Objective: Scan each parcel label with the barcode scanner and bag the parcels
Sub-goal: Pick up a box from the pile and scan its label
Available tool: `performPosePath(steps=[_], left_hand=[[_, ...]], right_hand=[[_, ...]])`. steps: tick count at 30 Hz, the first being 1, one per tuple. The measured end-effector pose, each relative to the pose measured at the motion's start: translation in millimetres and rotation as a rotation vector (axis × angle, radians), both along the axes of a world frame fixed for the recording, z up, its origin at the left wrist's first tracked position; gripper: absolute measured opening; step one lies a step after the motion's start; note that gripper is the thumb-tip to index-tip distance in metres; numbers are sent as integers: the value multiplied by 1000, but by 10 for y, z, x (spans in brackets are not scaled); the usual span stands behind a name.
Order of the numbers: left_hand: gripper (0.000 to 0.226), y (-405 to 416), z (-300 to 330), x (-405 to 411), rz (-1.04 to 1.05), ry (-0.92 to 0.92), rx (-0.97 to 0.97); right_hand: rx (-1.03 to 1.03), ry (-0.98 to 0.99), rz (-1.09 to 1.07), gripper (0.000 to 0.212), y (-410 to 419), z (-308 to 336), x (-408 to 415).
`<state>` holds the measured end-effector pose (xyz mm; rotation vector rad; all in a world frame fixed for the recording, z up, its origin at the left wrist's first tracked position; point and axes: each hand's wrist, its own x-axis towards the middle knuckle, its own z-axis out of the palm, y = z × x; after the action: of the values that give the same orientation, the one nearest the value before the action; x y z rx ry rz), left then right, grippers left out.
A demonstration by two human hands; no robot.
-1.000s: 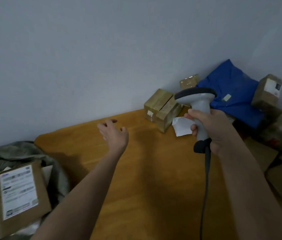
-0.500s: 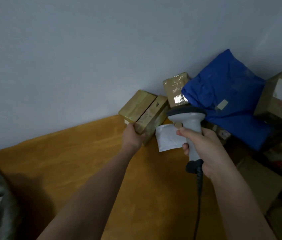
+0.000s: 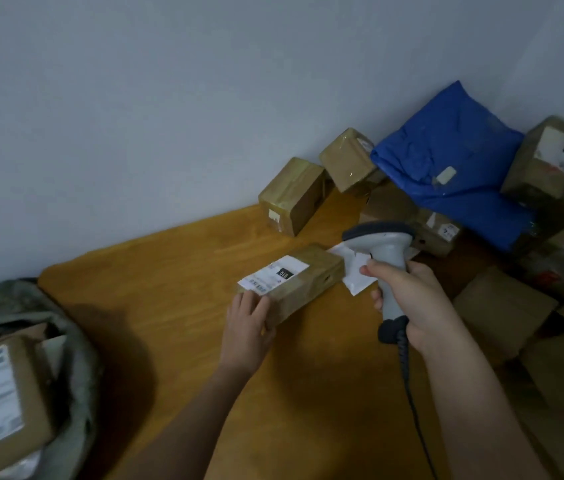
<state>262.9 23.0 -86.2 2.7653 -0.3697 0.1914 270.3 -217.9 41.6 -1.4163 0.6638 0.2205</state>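
Currently a brown taped parcel (image 3: 303, 277) is held down on the wooden table (image 3: 156, 271) by the left hand (image 3: 247, 327), whose fingers are curled over its near end; the grip seems meant to keep the box steady with its white label (image 3: 273, 274) turned upward, where it can be read. The barcode scanner (image 3: 382, 251) is gripped around its handle by the right hand (image 3: 408, 303), the index finger being set at the front where a trigger would be, and its grey head is carried just beyond the parcel's far end, above a white slip of paper (image 3: 355, 275). The head appears to be aimed away from the wearer, so the label is probably not yet under the beam. The coiled cable (image 3: 408, 386) is left hanging from the handle's base toward the near edge.

On the label a strip of barcode is seen at the near edge, and a black patch with pale characters at the middle; the characters are too blurred to be read. At the left a grey-green bag (image 3: 66, 341) is kept open, and a labelled box (image 3: 0, 403) is already lying in it, presumably so that scanned parcels can be dropped straight in. Its label is printed in lines that cannot be made out. Unscanned parcels are piled in the corner at the right, among them a blue mailer (image 3: 453, 161) bearing a small pale sticker and a carton (image 3: 543, 161) with a white label, likewise illegible.
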Motion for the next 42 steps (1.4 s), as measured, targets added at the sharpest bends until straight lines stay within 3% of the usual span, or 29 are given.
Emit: performPosePath(steps=[4,11,15,19,22,24,26,28,30,36,42], left_hand=[[65,332,-72,-642,-53,-33,149],[54,916,-296,-1624,-192,-5,195],[61,1168,-429,-1984,-284,81,198],[57,1222,-441,-2042,-243,75,179],[62,1259,-430,-1989,-201,114,229],[50,1337,-422,-1900,-59,113,254],[33,1397,-333,-1819,215,149,228],[27,1395,-257,-1781,514,296,50],[23,1326,-221,-1785,720,445,-291],[44,974,-388,-2027,975,916,-1033],[42,827,-442,-2107,988,950,-1274]], right_hand=[[-23,0,36,16,269,72,-459],[-56,23,143,21,799,98,-1167],[-70,34,183,23,1057,65,-1473],[-96,53,203,27,1194,-6,-1675],[-141,70,225,19,1215,-34,-1772],[-163,82,219,17,1190,-64,-1802],[-191,89,223,20,1156,-116,-1811],[-217,81,246,19,1155,-192,-1794],[-234,69,289,14,1213,-294,-1737],[-156,93,455,14,1503,-775,-1409],[-110,140,555,6,1479,-1016,-1417]])
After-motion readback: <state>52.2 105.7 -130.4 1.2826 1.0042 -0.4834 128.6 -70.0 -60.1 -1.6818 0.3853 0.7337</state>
